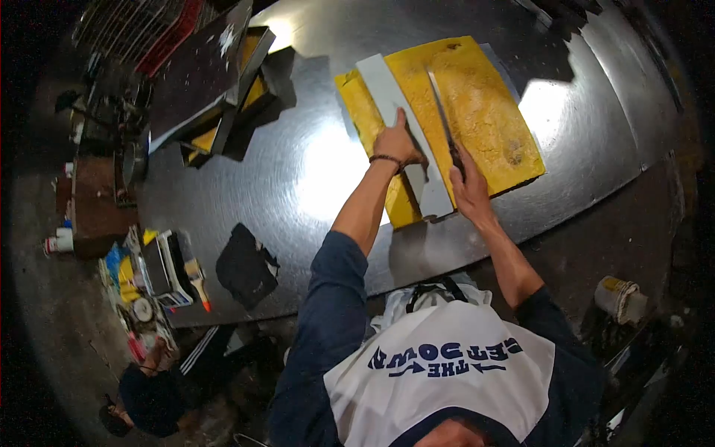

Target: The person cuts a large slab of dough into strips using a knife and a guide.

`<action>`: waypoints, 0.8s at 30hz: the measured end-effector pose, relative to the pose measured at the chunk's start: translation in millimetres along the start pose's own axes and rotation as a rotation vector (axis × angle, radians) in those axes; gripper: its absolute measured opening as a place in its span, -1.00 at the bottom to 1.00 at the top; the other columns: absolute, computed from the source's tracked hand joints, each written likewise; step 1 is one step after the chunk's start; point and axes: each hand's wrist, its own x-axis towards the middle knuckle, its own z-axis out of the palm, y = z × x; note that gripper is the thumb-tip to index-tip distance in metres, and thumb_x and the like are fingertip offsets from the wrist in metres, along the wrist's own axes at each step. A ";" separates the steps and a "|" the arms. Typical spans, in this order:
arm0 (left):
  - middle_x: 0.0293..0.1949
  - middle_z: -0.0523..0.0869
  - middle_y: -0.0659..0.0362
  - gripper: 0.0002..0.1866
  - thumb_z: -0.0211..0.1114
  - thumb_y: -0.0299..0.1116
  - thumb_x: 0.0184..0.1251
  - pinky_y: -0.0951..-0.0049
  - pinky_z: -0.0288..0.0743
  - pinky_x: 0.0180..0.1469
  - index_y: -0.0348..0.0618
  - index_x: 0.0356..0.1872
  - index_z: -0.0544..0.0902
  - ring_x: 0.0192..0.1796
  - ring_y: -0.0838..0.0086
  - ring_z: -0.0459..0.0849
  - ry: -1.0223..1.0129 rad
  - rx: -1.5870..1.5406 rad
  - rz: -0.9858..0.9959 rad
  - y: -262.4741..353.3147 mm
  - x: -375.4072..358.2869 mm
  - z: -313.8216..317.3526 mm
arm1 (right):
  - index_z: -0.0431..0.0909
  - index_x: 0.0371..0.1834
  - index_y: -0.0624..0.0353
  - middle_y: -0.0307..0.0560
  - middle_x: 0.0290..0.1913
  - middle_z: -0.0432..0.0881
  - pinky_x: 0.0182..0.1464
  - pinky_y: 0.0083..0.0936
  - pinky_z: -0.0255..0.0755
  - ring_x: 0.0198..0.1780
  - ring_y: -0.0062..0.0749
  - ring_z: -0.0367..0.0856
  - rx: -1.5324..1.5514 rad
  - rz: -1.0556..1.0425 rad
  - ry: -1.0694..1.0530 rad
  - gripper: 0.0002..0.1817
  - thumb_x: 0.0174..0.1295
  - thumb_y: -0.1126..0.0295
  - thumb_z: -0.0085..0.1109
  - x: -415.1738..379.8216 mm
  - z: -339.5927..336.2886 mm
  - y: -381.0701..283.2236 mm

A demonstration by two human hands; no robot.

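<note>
Right hand (469,186) closed around knife (441,112), left hand (396,140) flat on straightedge (402,127)

Board (484,112): on the surface (313,171), under both hands' fingers.
Strip (406,134): under the left fingers (402,123).
Knife (441,112): beyond the right fingers (460,160), right of the strip.

Overhead light, dim surround; white glare patches on steel counter (320,171) at centre and two o'clock; fisheye bending, black corners.
</note>
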 end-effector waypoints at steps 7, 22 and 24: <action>-0.06 0.70 -0.38 0.00 0.29 -0.39 0.13 -0.07 0.60 0.10 0.15 0.64 0.01 0.04 -0.27 0.70 0.094 -0.003 -0.052 -5.3 13.5 16.4 | 0.32 0.42 0.35 0.48 -0.20 0.61 -0.11 0.04 0.46 -0.14 0.36 0.61 0.070 -0.146 -0.121 -0.49 0.44 0.37 -0.03 114.7 70.1 3.0; -0.18 0.76 -0.24 -0.13 0.39 -0.39 0.00 0.01 0.65 0.03 -0.06 0.47 0.29 -0.07 -0.15 0.74 0.104 0.057 -0.092 -3.0 17.9 20.0 | 0.28 0.35 0.53 0.46 -0.29 0.63 -0.17 0.06 0.52 -0.21 0.38 0.63 0.020 -0.171 -0.295 -0.39 0.26 0.40 0.06 187.4 113.0 11.6; -0.18 0.76 -0.24 -0.13 0.37 -0.40 0.00 0.01 0.65 0.03 -0.06 0.47 0.30 -0.07 -0.16 0.74 0.104 0.037 -0.089 -1.4 14.7 18.3 | 0.27 0.36 0.51 0.48 -0.29 0.63 -0.15 0.07 0.53 -0.20 0.40 0.63 -0.045 -0.181 -0.254 -0.39 0.27 0.40 0.06 178.0 108.0 8.5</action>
